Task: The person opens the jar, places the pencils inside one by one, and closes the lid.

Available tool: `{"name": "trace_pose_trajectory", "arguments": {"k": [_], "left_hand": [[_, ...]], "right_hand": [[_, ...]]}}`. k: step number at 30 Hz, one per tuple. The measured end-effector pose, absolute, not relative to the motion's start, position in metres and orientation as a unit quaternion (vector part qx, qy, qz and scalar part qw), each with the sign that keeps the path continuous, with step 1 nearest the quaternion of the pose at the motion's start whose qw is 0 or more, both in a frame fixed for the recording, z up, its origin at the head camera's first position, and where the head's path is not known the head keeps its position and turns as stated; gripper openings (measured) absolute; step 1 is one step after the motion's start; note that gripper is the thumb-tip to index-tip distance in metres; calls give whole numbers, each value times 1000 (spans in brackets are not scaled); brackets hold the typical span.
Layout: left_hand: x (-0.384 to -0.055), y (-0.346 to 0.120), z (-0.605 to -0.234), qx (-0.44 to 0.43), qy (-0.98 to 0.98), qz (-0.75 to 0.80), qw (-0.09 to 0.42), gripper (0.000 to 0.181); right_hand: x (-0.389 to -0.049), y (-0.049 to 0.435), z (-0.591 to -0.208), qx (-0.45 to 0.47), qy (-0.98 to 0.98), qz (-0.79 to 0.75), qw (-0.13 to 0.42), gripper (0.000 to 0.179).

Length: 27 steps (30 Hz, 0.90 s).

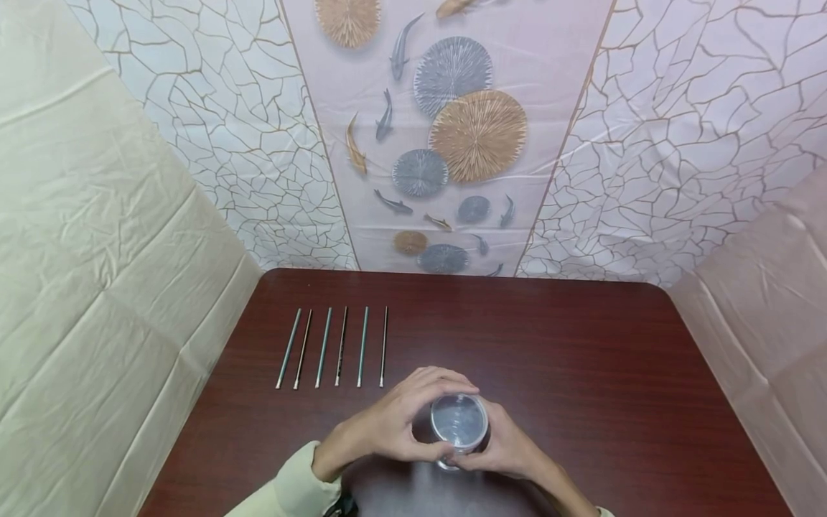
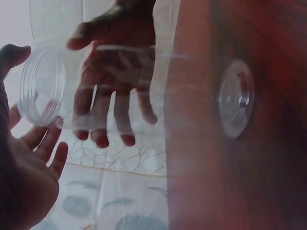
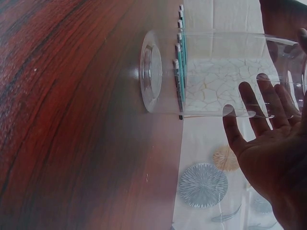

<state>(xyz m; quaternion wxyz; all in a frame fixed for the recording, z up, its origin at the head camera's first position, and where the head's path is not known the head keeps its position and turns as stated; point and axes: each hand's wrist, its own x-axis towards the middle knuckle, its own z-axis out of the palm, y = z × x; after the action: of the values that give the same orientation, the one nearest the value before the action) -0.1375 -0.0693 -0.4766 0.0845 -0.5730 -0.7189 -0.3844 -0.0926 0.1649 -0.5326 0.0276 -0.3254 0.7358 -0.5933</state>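
A tall clear jar (image 1: pixel 460 424) is held upright between both hands near the front of the table. The left hand (image 1: pixel 403 416) curls its thumb and fingers around the top; in the left wrist view they meet the ribbed screw neck (image 2: pixel 42 86). From the other side, the right hand (image 1: pixel 507 446) grips the upper body, its fingers (image 3: pixel 256 108) spread along the clear wall. Down by the tabletop, the round base (image 3: pixel 152 72) stays free of the fingers. Seen through the see-through wall, the right hand (image 2: pixel 112 72) shows in the left wrist view.
Several slim pencils (image 1: pixel 324 348), teal and dark with white ends, lie in a spaced row at the table's left. The dark red wooden table (image 1: pixel 581 359) meets a patterned cloth (image 1: pixel 420 172) behind. Pale cloth walls (image 1: pixel 110 237) flank both sides.
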Motion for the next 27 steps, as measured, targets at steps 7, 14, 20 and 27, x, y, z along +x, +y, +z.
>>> {"name": "trace_pose_trajectory", "arguments": {"k": [7, 14, 20, 27], "left_hand": [[-131, -65, -481, -532, -742, -397, 93, 88], [-137, -73, -469, -583, -721, -369, 54, 86], [-141, -75, -467, -599, -712, -364, 55, 75], [-131, -66, -478, -535, -739, -397, 103, 83]], "right_hand": [[-94, 167, -535, -347, 734, -584, 2, 83], [-94, 164, -532, -347, 732, -587, 13, 75], [-94, 164, -533, -350, 733, -584, 2, 76], [-94, 167, -535, -346, 740, -577, -1, 81]]}}
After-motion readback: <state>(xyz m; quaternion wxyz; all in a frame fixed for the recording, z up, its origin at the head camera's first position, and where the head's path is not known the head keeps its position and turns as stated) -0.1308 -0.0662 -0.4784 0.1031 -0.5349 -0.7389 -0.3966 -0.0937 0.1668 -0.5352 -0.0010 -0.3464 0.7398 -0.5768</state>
